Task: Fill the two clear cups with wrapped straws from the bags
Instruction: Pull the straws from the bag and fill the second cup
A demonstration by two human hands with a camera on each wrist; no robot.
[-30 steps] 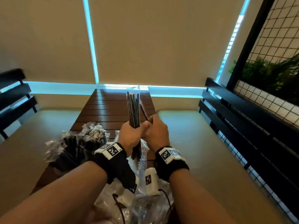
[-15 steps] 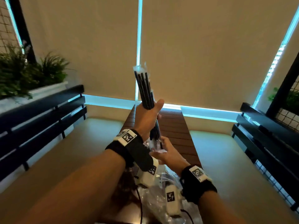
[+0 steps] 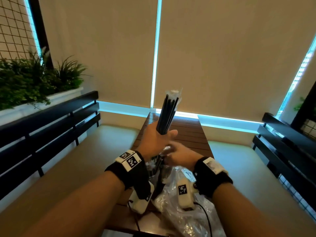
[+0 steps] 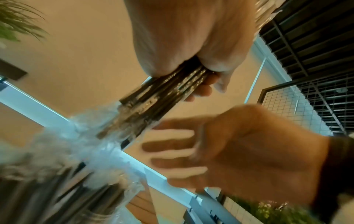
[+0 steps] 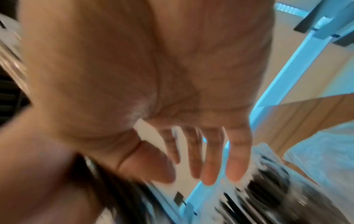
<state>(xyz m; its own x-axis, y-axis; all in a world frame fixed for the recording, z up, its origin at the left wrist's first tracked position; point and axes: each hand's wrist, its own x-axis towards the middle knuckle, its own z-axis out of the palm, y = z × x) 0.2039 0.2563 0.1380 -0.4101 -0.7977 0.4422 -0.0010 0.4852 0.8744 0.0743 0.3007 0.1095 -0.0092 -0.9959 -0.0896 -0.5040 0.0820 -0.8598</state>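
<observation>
My left hand grips a bundle of black wrapped straws and holds it upright above the wooden table. The left wrist view shows the fingers curled round the bundle. My right hand is just below and to the right of it, fingers straight and spread, holding nothing. Its open palm fills the right wrist view. Under the hands a clear cup with dark straws in it is mostly hidden; it shows blurred in the left wrist view.
A crumpled clear plastic bag lies on the near end of the table. Beige bench seats flank the table, backed by black slatted rails. A planter with green plants sits behind the left rail.
The head view has swung a little. The bundle's top now leans right instead of left. My right hand has come off the bundle's lower end and spread its fingers.
</observation>
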